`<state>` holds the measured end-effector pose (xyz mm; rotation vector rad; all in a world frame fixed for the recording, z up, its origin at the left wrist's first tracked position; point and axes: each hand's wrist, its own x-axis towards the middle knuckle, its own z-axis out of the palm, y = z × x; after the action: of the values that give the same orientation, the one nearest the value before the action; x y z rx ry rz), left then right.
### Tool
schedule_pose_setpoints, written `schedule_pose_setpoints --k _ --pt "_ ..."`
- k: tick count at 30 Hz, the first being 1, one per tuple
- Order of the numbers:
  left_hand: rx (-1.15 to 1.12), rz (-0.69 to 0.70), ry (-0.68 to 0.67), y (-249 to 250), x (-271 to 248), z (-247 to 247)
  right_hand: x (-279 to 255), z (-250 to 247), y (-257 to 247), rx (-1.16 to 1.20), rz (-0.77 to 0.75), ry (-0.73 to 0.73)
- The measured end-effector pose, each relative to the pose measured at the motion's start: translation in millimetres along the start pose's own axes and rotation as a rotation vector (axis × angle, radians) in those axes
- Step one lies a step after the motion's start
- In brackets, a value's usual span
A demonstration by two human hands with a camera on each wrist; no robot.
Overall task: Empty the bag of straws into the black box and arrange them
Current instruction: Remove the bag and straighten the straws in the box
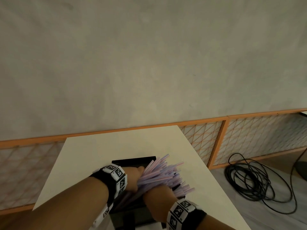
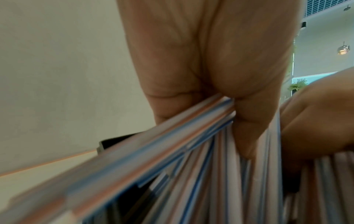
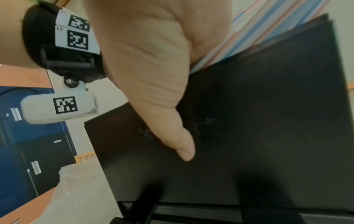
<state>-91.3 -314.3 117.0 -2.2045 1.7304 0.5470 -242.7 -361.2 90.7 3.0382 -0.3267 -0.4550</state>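
Head view: white table [image 1: 99, 146] against a pale wall; black box [image 1: 132, 161] at the near middle of the table. A large sheaf of striped straws [image 1: 159, 176] sits in the box, fanned out and leaning to the right, ends sticking past the box's right side. Left hand [image 1: 134, 180] is pressed into the left side of the sheaf, fingers buried among the straws. Right hand [image 1: 157, 198] lies on the near right part of the sheaf, over the box's edge. Tagged bands on both wrists. A coil of black cable [image 1: 252, 183] lies on the floor to the right.

Left wrist view: left hand's fingers [image 2: 247, 125] curl round a bunch of straws [image 2: 172, 159], clutching them; blue, orange and white stripes. Right hand [image 2: 316, 121] at the right edge, resting on the straws. A corner of the box [image 2: 107, 144] shows behind.

Right wrist view: right hand's [image 3: 153, 60] thumb lies against the box's dark outer wall [image 3: 258, 121]; its fingers go over the rim and are hidden, so whether they clasp straws cannot be told. Straws [image 3: 249, 34] rise above the rim at far right.
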Motion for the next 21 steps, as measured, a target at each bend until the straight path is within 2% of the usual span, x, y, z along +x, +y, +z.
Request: schedule_pose_setpoints --k 3,5,7,9,12,14,17,19,21 --pt "-0.025 0.009 0.025 2 1 2 1 6 2 0.003 -0.024 0.077" --pt "-0.031 -0.001 0.032 2 3 3 -3 5 7 0.053 -0.074 0.084" --pt "-0.047 -0.002 0.036 2 3 2 -11 4 9 0.117 -0.133 0.183" --pt "-0.060 0.007 0.032 2 2 1 -18 3 12 0.193 -0.189 0.216" --pt "-0.077 0.015 0.036 2 1 0 -24 12 17 0.189 -0.244 0.268" --pt "-0.081 0.014 0.038 2 0 1 -28 16 16 0.145 -0.270 0.371" --pt "-0.085 0.013 0.004 2 -1 0 -42 13 18 0.197 -0.276 0.456" --pt "-0.074 0.007 -0.017 4 -1 -1 -53 8 24 0.227 -0.170 0.540" --pt "-0.068 -0.004 -0.036 7 -2 -2 -67 1 30 0.328 0.050 0.610"
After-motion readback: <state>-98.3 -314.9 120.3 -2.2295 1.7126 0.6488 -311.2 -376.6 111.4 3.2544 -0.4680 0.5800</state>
